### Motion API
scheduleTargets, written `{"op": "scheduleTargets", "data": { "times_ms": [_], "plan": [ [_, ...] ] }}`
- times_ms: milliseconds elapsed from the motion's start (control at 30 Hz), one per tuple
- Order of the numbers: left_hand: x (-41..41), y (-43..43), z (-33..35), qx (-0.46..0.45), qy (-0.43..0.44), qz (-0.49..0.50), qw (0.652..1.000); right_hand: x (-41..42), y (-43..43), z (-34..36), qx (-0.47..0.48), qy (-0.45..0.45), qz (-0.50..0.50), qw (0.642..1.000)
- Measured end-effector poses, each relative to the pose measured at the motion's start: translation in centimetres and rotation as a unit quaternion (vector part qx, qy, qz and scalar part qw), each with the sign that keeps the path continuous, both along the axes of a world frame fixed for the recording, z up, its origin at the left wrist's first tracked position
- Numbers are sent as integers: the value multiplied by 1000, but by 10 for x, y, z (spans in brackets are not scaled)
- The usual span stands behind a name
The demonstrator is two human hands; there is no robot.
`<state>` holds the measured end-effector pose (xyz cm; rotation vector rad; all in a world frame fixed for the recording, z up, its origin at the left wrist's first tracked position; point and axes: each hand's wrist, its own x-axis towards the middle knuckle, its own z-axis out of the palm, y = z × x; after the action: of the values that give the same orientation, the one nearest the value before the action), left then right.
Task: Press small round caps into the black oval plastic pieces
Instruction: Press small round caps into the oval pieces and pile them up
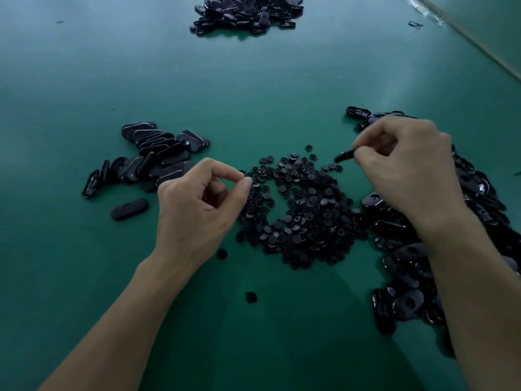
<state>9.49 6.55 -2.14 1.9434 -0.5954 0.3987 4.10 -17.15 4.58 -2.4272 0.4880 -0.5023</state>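
On the green matte table (253,88), one oval piece is up and ready for its cap.
The loose pile of black oval plastic pieces (406,303) lies to the right and the heap of small round black plastic caps (298,210) in the centre. The right hand (411,170) pinches one black oval piece (344,156) above the heap. The left hand (194,210) has thumb and forefinger closed at the heap's edge, whether on a cap I cannot tell. It is probably best to seat the cap squarely over the hole, then press.

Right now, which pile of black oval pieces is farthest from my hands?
The far pile, alone at the top centre of the table. The left pile and right pile flank the round caps just before you.
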Motion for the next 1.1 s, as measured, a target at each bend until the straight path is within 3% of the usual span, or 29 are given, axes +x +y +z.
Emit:
{"op": "scheduleTargets", "data": {
  "times_ms": [100, 167, 267, 533, 733, 1100],
  "plan": [
    [-8, -7, 8, -77, 109, -63, 989, 4, 25, 4, 52, -24, 75, 996],
    [-12, -10, 11, -129, 210, -117, 962, 5, 43, 1, 71, -27, 115, 990],
    [-10, -11, 10, -153, 275, -146, 938, 5, 60, -9, 85, -34, 135, 987],
    [-5, -7, 9, -189, 293, -164, 923, 7, 73, -23, 70, -46, 144, 986],
    [0, -6, 6, -215, 282, -173, 919, 8, 74, -23, 165, -51, 165, 971],
    [0, -7, 3, -211, 255, -169, 928, 7, 68, -26, 256, -27, 189, 948]
  ]
}}
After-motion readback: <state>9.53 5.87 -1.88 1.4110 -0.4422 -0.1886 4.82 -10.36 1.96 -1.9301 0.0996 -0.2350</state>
